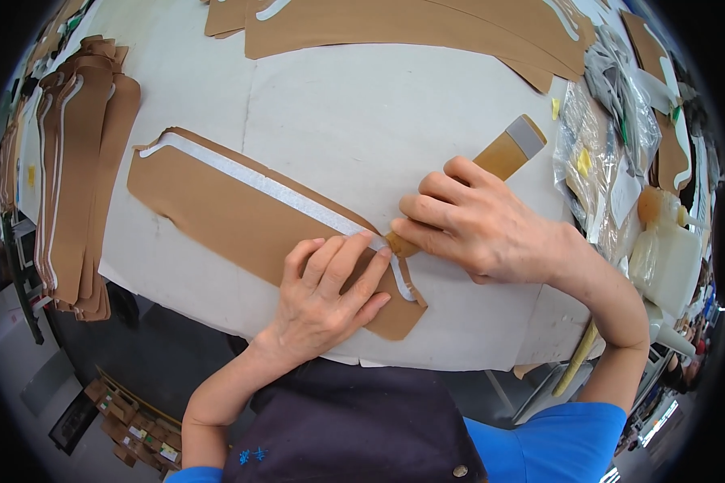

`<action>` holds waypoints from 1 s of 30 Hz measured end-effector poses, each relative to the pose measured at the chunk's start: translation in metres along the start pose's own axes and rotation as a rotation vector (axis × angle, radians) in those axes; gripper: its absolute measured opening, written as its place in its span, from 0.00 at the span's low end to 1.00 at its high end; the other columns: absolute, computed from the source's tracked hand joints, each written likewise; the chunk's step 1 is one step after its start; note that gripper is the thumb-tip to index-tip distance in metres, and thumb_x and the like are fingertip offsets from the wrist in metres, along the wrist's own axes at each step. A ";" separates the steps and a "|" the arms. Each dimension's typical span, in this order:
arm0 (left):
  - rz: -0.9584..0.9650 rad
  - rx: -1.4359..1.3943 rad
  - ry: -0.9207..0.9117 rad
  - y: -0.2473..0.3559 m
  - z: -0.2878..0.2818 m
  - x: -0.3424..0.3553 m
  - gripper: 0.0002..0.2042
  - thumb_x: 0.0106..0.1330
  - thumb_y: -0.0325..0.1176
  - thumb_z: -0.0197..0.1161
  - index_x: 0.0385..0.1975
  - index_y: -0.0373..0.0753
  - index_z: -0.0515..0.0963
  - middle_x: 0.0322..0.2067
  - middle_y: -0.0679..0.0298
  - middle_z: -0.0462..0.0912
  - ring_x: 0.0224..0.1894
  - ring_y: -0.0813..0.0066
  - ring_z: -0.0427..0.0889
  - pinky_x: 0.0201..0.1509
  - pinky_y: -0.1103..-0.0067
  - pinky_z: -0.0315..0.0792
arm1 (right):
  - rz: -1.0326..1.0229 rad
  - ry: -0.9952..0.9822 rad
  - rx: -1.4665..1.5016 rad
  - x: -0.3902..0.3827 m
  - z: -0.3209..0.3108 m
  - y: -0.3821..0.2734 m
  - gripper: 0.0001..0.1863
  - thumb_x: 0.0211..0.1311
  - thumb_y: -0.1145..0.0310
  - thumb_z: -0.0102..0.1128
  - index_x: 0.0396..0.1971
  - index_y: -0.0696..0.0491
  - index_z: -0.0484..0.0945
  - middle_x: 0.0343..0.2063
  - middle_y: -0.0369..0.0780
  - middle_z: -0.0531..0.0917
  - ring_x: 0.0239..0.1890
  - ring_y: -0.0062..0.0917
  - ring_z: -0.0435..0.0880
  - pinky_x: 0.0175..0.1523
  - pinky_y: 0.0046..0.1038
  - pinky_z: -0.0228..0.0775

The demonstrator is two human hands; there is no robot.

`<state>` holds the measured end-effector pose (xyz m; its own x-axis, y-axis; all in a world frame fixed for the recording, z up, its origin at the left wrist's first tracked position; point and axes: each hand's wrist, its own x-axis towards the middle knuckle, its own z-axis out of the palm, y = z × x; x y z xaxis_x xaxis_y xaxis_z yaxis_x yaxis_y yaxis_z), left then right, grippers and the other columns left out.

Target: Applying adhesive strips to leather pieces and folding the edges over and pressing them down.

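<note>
Lying under the left hand [322, 286], a brown panel [234, 217] (white-striped)

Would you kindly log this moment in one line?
left hand: on brown piece; right hand: holding tan tool; white strip: on piece

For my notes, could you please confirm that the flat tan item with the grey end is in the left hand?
Not the left hand: the head view shows the flat tan item with the grey end in the right hand.
</note>
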<state>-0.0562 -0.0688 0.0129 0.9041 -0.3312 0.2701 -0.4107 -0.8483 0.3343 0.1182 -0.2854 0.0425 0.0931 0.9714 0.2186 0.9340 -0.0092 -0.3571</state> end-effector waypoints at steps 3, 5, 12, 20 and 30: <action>-0.033 0.021 0.022 0.002 0.000 -0.001 0.27 0.60 0.45 0.74 0.58 0.39 0.83 0.61 0.59 0.80 0.62 0.63 0.75 0.66 0.62 0.66 | -0.023 -0.049 0.004 0.004 -0.003 0.004 0.15 0.53 0.71 0.68 0.42 0.56 0.83 0.36 0.36 0.74 0.42 0.28 0.74 0.46 0.32 0.64; -0.045 0.049 0.028 0.002 -0.001 -0.003 0.27 0.61 0.46 0.74 0.58 0.40 0.84 0.61 0.58 0.79 0.63 0.62 0.75 0.66 0.61 0.66 | -0.042 -0.062 0.027 0.006 -0.004 0.008 0.16 0.52 0.71 0.69 0.43 0.56 0.83 0.37 0.36 0.74 0.43 0.28 0.74 0.47 0.31 0.64; -0.139 0.044 0.027 0.007 -0.003 -0.003 0.28 0.60 0.48 0.76 0.58 0.40 0.83 0.61 0.56 0.79 0.65 0.56 0.75 0.69 0.58 0.66 | -0.093 -0.157 0.025 0.015 -0.012 0.015 0.22 0.45 0.71 0.73 0.44 0.56 0.83 0.37 0.35 0.74 0.44 0.28 0.74 0.48 0.31 0.64; -0.200 0.034 0.032 0.002 -0.002 -0.011 0.28 0.59 0.47 0.77 0.58 0.41 0.83 0.63 0.53 0.76 0.68 0.53 0.73 0.71 0.54 0.64 | -0.150 -0.176 0.030 0.033 -0.013 0.023 0.26 0.39 0.70 0.77 0.44 0.57 0.83 0.38 0.35 0.75 0.45 0.28 0.74 0.47 0.31 0.64; -0.216 0.068 0.066 -0.012 -0.017 -0.006 0.29 0.57 0.45 0.79 0.56 0.36 0.83 0.62 0.52 0.77 0.66 0.52 0.76 0.68 0.58 0.69 | -0.181 -0.134 0.025 0.054 -0.002 0.033 0.26 0.40 0.69 0.77 0.45 0.56 0.83 0.39 0.35 0.76 0.46 0.28 0.75 0.48 0.31 0.64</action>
<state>-0.0586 -0.0500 0.0230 0.9595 -0.1129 0.2581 -0.1974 -0.9231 0.3300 0.1542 -0.2337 0.0444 -0.1231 0.9796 0.1591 0.9222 0.1721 -0.3463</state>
